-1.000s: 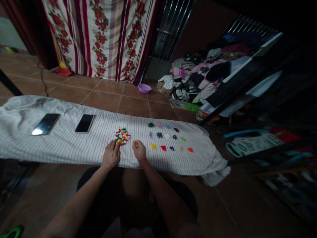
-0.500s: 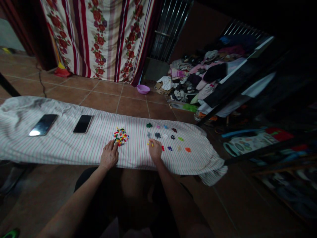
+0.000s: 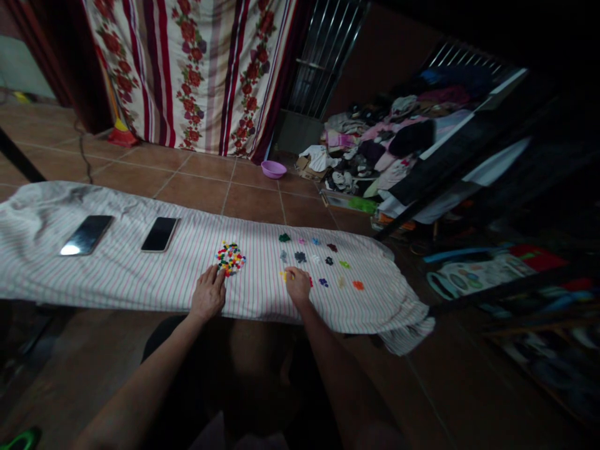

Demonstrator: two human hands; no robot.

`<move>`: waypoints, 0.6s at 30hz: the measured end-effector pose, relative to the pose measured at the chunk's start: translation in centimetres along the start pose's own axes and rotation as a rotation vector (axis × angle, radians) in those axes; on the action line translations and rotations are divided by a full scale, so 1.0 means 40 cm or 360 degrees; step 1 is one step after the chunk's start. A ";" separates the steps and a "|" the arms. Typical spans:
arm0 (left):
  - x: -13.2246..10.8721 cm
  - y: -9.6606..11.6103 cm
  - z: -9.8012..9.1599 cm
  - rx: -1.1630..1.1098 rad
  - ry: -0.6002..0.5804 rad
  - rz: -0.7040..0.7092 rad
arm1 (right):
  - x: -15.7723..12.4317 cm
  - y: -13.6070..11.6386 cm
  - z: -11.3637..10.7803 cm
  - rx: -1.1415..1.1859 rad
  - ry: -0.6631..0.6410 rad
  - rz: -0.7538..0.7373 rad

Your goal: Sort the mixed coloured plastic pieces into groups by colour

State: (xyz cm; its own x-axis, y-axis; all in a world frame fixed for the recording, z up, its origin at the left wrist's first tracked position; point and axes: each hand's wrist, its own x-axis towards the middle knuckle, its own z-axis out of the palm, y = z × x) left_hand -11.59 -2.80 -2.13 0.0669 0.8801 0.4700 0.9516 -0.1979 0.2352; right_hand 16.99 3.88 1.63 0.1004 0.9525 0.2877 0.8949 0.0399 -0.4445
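On the striped cloth (image 3: pixel 255 284), a mixed heap of tiny coloured pieces (image 3: pixel 230 256) lies in front of me. My left hand (image 3: pixel 209 295) rests at its near edge, palm down with fingers stretched out and fingertips touching the lowest pieces. My right hand (image 3: pixel 299 286) is by the small yellow pieces (image 3: pixel 284 275), its fingers bent and drawn together; whatever is between the fingertips is hidden. Around it lie small single-colour piles: dark green (image 3: pixel 284 237), dark grey (image 3: pixel 300 257), purple (image 3: pixel 323 282), orange (image 3: pixel 358 285) and several more. Red pieces (image 3: pixel 310 282) are partly covered by that hand.
Two phones, a larger one (image 3: pixel 87 235) and a smaller one (image 3: pixel 160 234), lie on the cloth at left. On the tiled floor beyond are a purple basin (image 3: pixel 274 169) and a large heap of clothes (image 3: pixel 375 140). A floral curtain (image 3: pixel 213 75) hangs behind.
My right hand has shifted slightly, its fingertips turning down beside the yellow pieces. The left hand keeps its place at the mixed heap. The whole view has moved a little.
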 end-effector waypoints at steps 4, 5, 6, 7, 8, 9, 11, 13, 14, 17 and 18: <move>-0.001 -0.002 0.003 -0.0027 0.0011 -0.0010 | 0.000 -0.003 0.002 0.0022 0.0015 -0.0001; -0.001 -0.003 0.004 -0.0029 0.0017 -0.0010 | 0.001 -0.004 0.002 0.0029 0.0017 0.0002; -0.002 -0.003 0.005 -0.0028 0.0023 -0.0010 | 0.001 -0.004 0.001 0.0033 0.0018 0.0001; -0.002 -0.003 0.006 -0.0026 0.0028 -0.0011 | 0.001 -0.003 0.001 0.0034 0.0021 -0.0002; -0.002 -0.003 0.006 -0.0026 0.0031 -0.0012 | 0.002 -0.002 0.000 0.0028 0.0027 -0.0010; -0.002 -0.002 0.006 -0.0028 0.0031 -0.0015 | 0.002 -0.002 0.000 0.0019 0.0039 -0.0022; -0.001 -0.001 0.006 -0.0039 0.0023 -0.0019 | 0.002 -0.001 0.001 -0.0004 0.0078 -0.0060; -0.001 0.000 0.005 -0.0047 0.0015 -0.0024 | 0.002 -0.004 0.005 -0.0015 0.0126 -0.0111; -0.001 0.000 0.005 -0.0047 0.0014 -0.0028 | 0.002 -0.007 0.007 -0.0012 0.0148 -0.0137; -0.001 0.000 0.005 -0.0051 0.0016 -0.0030 | 0.001 -0.029 0.019 0.0020 0.0188 -0.0232; -0.001 0.000 0.004 -0.0057 0.0015 -0.0030 | -0.001 -0.040 0.023 0.0036 0.0192 -0.0270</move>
State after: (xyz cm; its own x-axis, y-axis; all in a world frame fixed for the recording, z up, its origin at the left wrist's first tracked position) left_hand -11.53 -2.76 -2.30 0.0458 0.8797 0.4733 0.9414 -0.1965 0.2741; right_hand 15.16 4.07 1.54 0.0018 0.8886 0.4586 0.8935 0.2045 -0.3997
